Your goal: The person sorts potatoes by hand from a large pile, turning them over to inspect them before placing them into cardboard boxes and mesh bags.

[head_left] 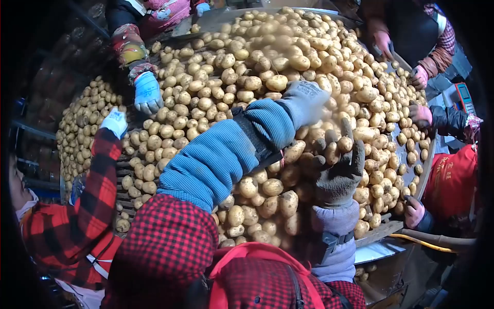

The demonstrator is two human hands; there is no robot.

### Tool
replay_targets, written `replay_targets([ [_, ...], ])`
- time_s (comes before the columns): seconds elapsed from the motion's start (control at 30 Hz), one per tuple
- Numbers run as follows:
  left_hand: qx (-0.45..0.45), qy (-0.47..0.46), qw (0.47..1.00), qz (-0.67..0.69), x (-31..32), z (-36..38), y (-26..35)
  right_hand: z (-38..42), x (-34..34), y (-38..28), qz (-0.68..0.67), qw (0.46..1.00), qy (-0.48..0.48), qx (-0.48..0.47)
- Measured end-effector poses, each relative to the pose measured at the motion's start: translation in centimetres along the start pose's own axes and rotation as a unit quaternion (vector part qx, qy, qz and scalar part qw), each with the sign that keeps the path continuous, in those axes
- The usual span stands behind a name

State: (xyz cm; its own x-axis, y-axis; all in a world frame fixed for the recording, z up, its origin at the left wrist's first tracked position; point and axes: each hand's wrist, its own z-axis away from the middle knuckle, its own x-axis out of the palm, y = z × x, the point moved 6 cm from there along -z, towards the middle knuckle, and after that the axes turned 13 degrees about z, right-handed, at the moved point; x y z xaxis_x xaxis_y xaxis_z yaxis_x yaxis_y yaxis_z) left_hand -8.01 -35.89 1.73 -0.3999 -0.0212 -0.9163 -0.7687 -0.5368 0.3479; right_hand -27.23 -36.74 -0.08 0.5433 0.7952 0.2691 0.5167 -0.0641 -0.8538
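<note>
A big heap of potatoes (248,186) lies under both my hands. My left hand (307,102), in a pale grey glove, reaches across to the middle of the heap. It is smeared by motion and its fingers are hidden, so what it holds cannot be made out. My right hand (338,172), in a glove with a dark, dirty palm, is turned palm up to the right of my left forearm. Its fingers curl up around a small potato (332,150), with another potato (345,144) beside it against the fingers.
Co-workers surround the heap. A blue-gloved hand (147,92) and a white-gloved hand (115,122) are at the left; pink-gloved hands (383,44) are at the right. A wooden edge (380,233) borders the lower right, near a yellow hose (423,244). A red-cased device (464,98) lies farther right.
</note>
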Motion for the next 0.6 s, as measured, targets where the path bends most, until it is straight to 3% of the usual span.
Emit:
replay_targets([
  [0.1,0.003,0.003,0.999,0.04,-0.3,1.2,0.2,0.2,0.3,-0.4,0.078,0.997,-0.004,-0.001],
  [0.17,0.002,0.051,0.998,0.035,0.0,1.1,-0.1,0.7,0.0,0.1,0.051,0.998,0.006,0.028],
  [0.23,0.003,0.08,0.996,0.037,0.2,1.1,0.1,0.8,-0.3,1.0,-0.087,0.992,0.042,0.079],
  [0.3,-0.01,0.112,0.991,0.073,0.1,1.3,0.2,0.1,0.2,0.1,0.027,0.999,0.017,0.029],
  [0.33,-0.014,0.125,0.987,0.1,0.1,1.3,-0.1,-0.2,0.1,0.2,-0.187,0.977,0.031,0.1],
  [0.37,0.013,0.115,0.981,0.153,-0.4,1.5,-0.3,-0.4,0.5,0.2,-0.392,0.904,0.043,0.165],
  [0.4,0.004,0.132,0.967,0.22,-0.7,1.5,-1.3,-0.1,0.6,0.4,-0.391,0.904,0.046,0.164],
  [0.47,0.023,0.176,0.907,0.381,-0.9,1.7,-3.2,-0.3,1.5,-0.6,-0.152,0.987,0.025,0.056],
  [0.5,0.06,0.171,0.839,0.513,-0.6,2.0,-3.3,-0.7,1.1,-1.0,-0.09,0.984,0.04,0.147],
  [0.57,0.188,0.188,0.783,0.562,-2.6,4.7,-0.4,0.0,1.5,-0.8,-0.043,0.998,0.019,0.029],
  [0.6,0.187,0.14,0.816,0.529,-2.6,5.6,1.0,0.6,0.6,0.0,0.039,0.999,0.005,0.021],
])
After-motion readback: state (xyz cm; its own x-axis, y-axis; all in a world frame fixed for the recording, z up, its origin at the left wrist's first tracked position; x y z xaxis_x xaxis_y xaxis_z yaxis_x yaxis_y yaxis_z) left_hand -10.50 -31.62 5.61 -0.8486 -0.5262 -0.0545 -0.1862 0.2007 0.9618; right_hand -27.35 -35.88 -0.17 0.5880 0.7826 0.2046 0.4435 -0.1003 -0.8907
